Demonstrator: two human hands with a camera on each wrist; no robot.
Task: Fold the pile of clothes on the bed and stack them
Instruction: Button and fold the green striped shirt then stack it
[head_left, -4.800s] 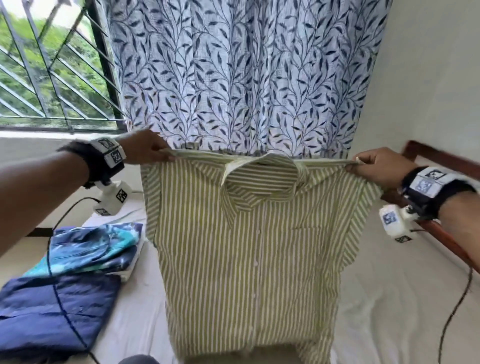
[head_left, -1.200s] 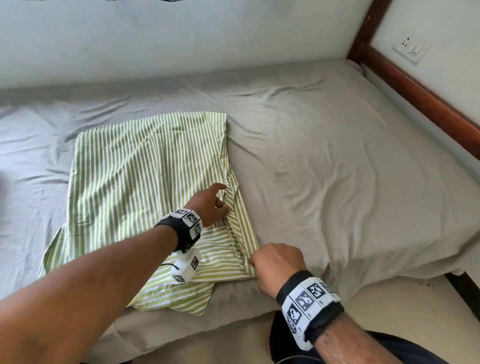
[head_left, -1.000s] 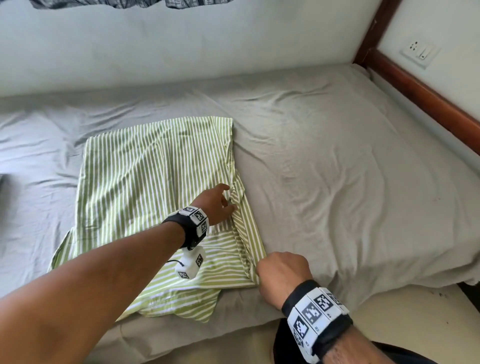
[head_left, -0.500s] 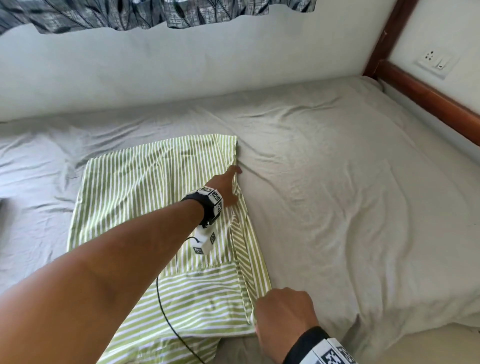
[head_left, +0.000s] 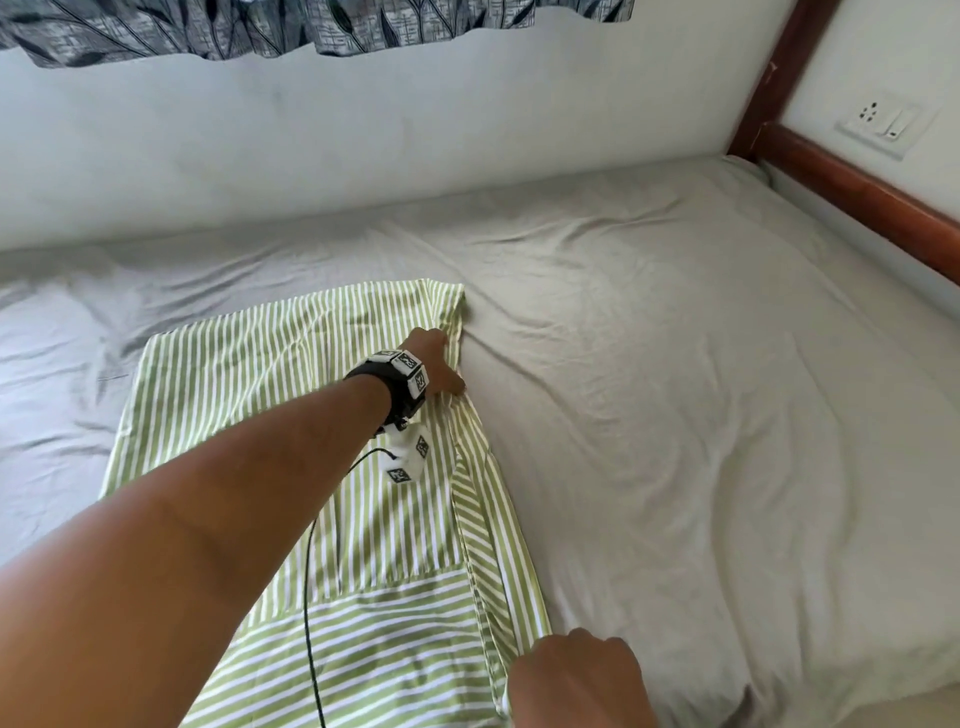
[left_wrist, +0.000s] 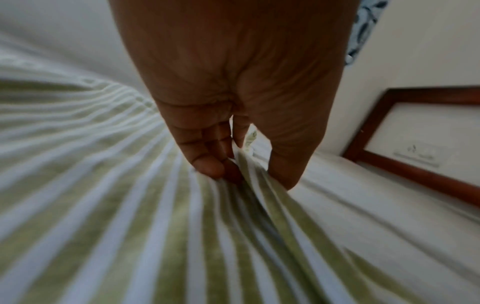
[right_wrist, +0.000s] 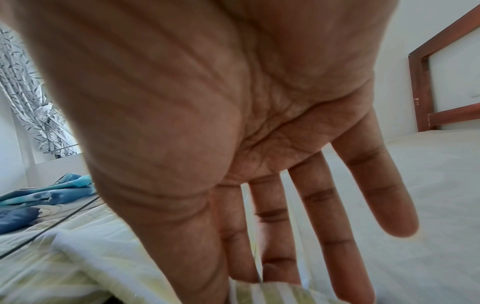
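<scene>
A green-and-white striped shirt (head_left: 249, 415) lies flat on the grey bed sheet (head_left: 727, 415), with its right side folded inward. My left hand (head_left: 441, 364) reaches across it to the far part of that folded edge. In the left wrist view the thumb and fingers of the left hand (left_wrist: 246, 174) pinch a raised ridge of the shirt (left_wrist: 130, 226). My right hand (head_left: 576, 680) is at the shirt's near right corner. In the right wrist view the thumb and first fingers of the right hand (right_wrist: 233, 283) pinch the shirt's edge (right_wrist: 272, 294), and the other fingers are straight.
A wooden headboard rail (head_left: 857, 187) runs along the bed's right side, with a wall socket (head_left: 883, 127) above it. The wall borders the far edge, under a leaf-print curtain (head_left: 260, 26). Blue clothes (right_wrist: 46, 191) lie further left. A black cable (head_left: 311, 597) hangs from my left wrist.
My left hand has slid away from me along the shirt's folded right edge. My right hand stays at the near corner. Earlier, both hands held the shirt up in the air.
</scene>
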